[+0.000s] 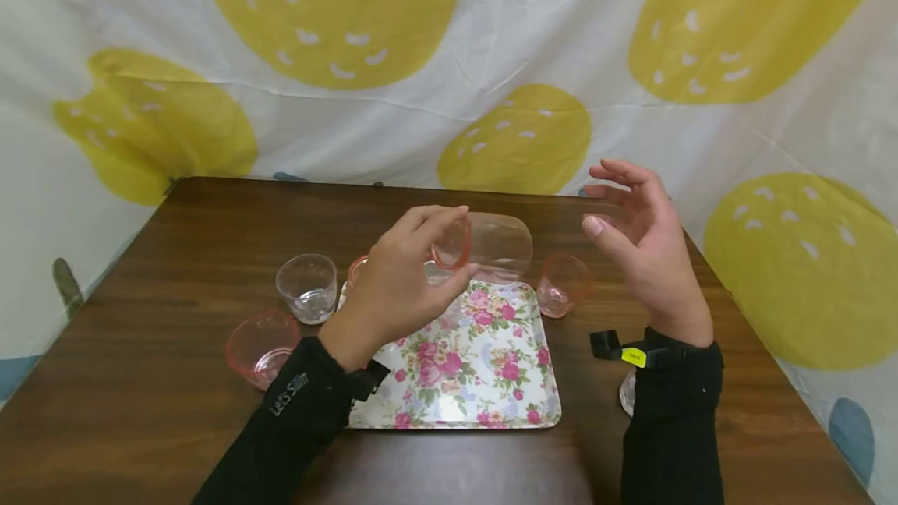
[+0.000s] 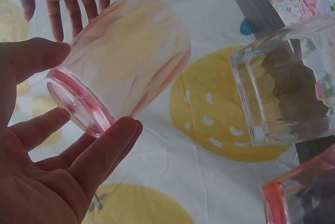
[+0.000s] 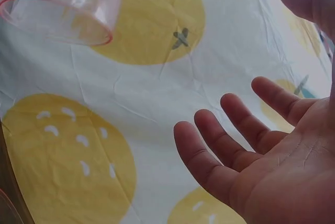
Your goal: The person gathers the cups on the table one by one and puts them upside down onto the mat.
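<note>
A see-through pink cup [image 1: 501, 248] is held in the air above the back of a flowered tray [image 1: 491, 380]. My left hand [image 1: 396, 279] pinches it near its thick base with thumb and fingertips. The cup [image 2: 131, 51] lies tilted on its side, its mouth turned toward the right hand. Apart from the cup, my right hand [image 1: 648, 256] is raised with palm and fingers showing. Nothing is in that hand, and its fingers [image 3: 209, 156] are spread and slightly bent.
Left of the tray stand a clear cup [image 1: 309, 287] and a pink bowl-like cup [image 1: 263, 349]. Another pink cup [image 1: 563, 287] stands at the tray's right back corner. My right sleeve partly hides a clear object [image 1: 627, 393]. A fruit-print cloth [image 1: 393, 131] hangs behind the wooden table [image 1: 210, 232].
</note>
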Action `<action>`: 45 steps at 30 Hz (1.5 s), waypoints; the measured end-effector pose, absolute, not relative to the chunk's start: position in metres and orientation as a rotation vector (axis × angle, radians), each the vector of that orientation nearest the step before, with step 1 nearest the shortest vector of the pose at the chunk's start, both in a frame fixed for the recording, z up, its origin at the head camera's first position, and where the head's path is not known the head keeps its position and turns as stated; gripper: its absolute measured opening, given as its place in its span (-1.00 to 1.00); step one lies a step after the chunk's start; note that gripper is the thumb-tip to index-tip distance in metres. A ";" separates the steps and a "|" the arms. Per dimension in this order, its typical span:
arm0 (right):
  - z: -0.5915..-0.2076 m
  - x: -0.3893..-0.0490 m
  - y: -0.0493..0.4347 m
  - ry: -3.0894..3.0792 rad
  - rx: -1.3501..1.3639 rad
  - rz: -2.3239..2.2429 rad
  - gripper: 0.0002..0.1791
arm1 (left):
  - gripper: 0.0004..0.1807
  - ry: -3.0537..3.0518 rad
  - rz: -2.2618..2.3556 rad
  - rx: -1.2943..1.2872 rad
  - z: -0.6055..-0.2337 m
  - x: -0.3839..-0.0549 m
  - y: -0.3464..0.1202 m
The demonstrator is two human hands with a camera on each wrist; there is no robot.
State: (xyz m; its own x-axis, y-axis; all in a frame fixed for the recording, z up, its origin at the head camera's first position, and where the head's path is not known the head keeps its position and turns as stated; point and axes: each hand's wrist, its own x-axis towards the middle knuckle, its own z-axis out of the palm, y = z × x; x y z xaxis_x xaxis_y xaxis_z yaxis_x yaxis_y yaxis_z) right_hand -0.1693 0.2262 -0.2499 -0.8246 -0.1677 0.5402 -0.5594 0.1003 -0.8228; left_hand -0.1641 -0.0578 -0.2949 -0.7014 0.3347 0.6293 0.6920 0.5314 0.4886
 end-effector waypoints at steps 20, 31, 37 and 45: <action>-0.251 -0.173 0.219 -2.059 0.705 1.753 -0.33 | -0.38 -2.677 -0.584 -1.022 -0.301 -0.183 -0.030; -0.253 -0.173 0.219 -2.118 0.694 1.676 -0.35 | -0.32 -2.876 -0.377 -1.029 -0.304 -0.187 -0.009; -0.253 -0.172 0.217 -2.158 0.676 1.645 -0.37 | -0.31 -2.907 -0.270 -1.007 -0.314 -0.188 -0.001; -0.253 -0.172 0.218 -2.178 0.664 1.628 -0.39 | -0.46 -2.842 -0.216 -1.011 -0.323 -0.187 0.005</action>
